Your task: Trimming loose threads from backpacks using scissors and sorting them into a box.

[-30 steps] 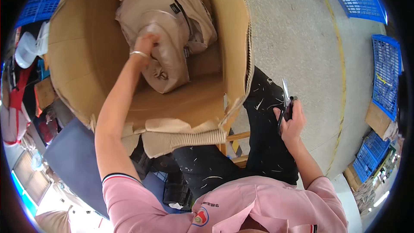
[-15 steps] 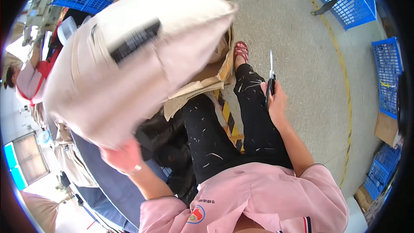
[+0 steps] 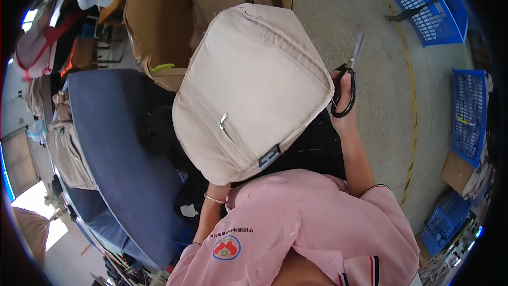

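One hand, the right hand (image 3: 345, 92), is closed around the black handles of a pair of scissors (image 3: 351, 65), with the fingers inside the loops and the blades directed up and away from the person. The right hand is located just beside the right edge of a beige fabric bag (image 3: 259, 85); contact between the two cannot be confirmed. The left hand (image 3: 218, 190) is at the lower edge of the bag, mostly hidden behind it; the degree of finger opening and the grip cannot be told. A bracelet (image 3: 214, 199) encircles the left wrist. The bag is located in front of the torso, above the lap, tilted, with one broad panel facing the camera. A metal zipper pull (image 3: 223, 122) and a dark label (image 3: 269, 156) are on its lower part. The torso is covered by a pink shirt (image 3: 317, 217). Beyond the bag, a cardboard box (image 3: 159, 32) contains further beige fabric items (image 3: 217, 5). To the left is a large blue-grey padded surface (image 3: 116, 143), with beige fabric pieces (image 3: 71, 153) at its far side. To the right, a yellow line (image 3: 411, 111) runs along the floor; past it stands a blue perforated crate (image 3: 470, 111)
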`<state>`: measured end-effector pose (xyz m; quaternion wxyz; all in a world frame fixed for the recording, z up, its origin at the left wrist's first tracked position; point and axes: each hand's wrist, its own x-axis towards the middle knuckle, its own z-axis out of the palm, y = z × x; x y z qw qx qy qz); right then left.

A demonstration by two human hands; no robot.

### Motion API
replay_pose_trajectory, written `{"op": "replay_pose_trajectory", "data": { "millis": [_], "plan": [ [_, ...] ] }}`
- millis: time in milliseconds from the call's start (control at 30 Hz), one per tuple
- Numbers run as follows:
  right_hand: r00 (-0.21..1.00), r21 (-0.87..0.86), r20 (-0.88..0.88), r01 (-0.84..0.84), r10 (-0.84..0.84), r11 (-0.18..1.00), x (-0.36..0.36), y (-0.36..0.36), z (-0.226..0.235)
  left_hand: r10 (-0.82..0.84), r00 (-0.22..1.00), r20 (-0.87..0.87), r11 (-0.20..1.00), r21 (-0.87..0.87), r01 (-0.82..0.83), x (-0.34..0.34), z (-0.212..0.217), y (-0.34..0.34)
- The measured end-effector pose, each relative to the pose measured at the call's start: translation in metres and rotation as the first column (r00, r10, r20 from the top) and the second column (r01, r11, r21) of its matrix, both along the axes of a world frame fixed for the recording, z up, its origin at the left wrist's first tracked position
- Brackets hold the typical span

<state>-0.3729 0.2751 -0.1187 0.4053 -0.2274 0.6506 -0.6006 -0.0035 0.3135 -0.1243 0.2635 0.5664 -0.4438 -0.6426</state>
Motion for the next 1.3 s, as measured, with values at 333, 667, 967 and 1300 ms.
{"op": "replay_pose_trajectory", "data": {
  "millis": [333, 667, 967, 1300],
  "plan": [
    [0.996, -0.088, -0.047, -0.083, 0.079, 0.993, 0.024, 0.040, 0.006, 0.429, 0.804, 0.412, 0.851, -0.483, -0.207, 0.093, -0.014, -0.039],
    [0.915, -0.005, -0.398, -0.077, 0.069, 0.997, 0.037, 0.009, 0.046, 0.581, 0.814, 0.007, 0.769, -0.332, -0.546, 0.038, -0.026, -0.139],
    [0.834, -0.159, -0.544, -0.212, 0.094, 0.964, 0.003, -0.074, 0.083, 0.630, 0.756, -0.179, 0.685, -0.331, -0.649, -0.028, 0.035, -0.037],
    [0.955, -0.116, -0.295, -0.054, 0.018, 0.992, 0.010, -0.025, -0.012, 0.374, 0.927, 0.014, 0.922, 0.104, -0.374, -0.017, 0.004, 0.023]
  ]
}}
